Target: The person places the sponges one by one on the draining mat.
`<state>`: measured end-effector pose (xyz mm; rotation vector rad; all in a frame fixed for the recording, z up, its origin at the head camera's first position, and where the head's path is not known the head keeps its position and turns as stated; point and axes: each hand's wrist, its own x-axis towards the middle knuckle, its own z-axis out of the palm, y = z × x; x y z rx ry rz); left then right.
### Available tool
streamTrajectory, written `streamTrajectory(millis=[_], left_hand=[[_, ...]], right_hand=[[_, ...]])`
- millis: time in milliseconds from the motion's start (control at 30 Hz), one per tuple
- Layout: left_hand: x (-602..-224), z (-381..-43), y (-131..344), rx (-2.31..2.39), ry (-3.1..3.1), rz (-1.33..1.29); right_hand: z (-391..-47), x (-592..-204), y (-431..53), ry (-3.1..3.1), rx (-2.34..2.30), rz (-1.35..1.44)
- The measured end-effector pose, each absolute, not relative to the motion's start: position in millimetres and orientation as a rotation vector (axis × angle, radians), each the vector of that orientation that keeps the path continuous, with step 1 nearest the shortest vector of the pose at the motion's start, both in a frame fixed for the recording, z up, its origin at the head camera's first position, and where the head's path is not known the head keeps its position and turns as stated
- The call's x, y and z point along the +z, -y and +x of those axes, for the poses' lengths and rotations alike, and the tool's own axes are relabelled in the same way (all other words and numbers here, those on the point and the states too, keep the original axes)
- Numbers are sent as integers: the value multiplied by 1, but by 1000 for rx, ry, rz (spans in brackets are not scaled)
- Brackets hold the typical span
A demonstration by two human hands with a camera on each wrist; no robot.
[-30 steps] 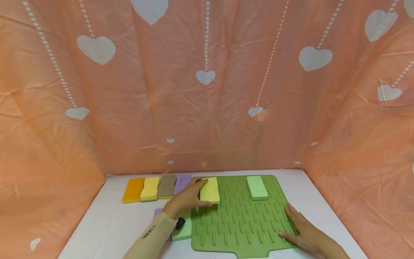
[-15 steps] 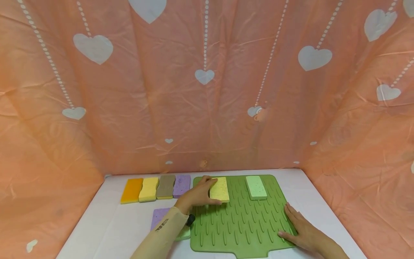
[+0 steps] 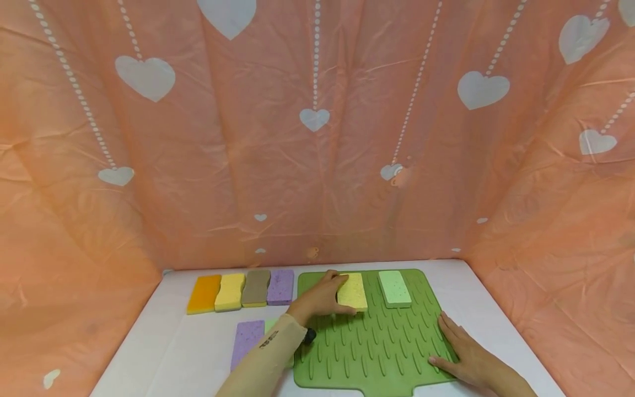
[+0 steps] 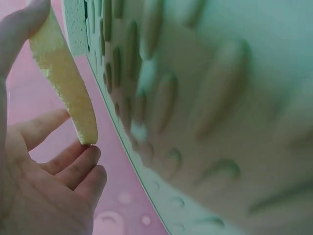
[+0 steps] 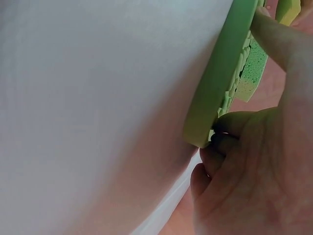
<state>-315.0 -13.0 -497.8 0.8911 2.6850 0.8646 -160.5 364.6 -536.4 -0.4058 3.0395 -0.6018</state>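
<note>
My left hand (image 3: 322,296) grips a yellow sponge (image 3: 353,292) by its ends, thumb at the near end and fingers at the far end. In the left wrist view the yellow sponge (image 4: 68,83) shows edge-on between thumb and fingertips, close over the ridged green mat (image 3: 367,353). Just to its right on the mat lies a pale green sponge (image 3: 394,289). My right hand (image 3: 466,353) rests on the mat's right edge with fingers extended. The right wrist view shows that hand (image 5: 259,161) against the mat's rim (image 5: 215,83).
Left of the mat, a back row holds an orange sponge (image 3: 204,294), a yellow wavy sponge (image 3: 230,291), a grey-brown one (image 3: 256,288) and a purple one (image 3: 280,286). Nearer, another purple sponge (image 3: 248,342) lies beside a green one partly hidden by my left forearm. Orange curtains surround the white table (image 3: 168,342).
My left hand has carried the yellow sponge rightward over the mat, nearer the pale green sponge. The right hand has stayed at the mat's edge.
</note>
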Motion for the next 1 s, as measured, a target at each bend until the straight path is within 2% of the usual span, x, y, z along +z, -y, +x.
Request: streamTrajectory(millis=[1000], left_hand=[[-512, -324, -35, 846, -2744, 814]], right_hand=[[-161, -537, -365, -3031, -602, -395]])
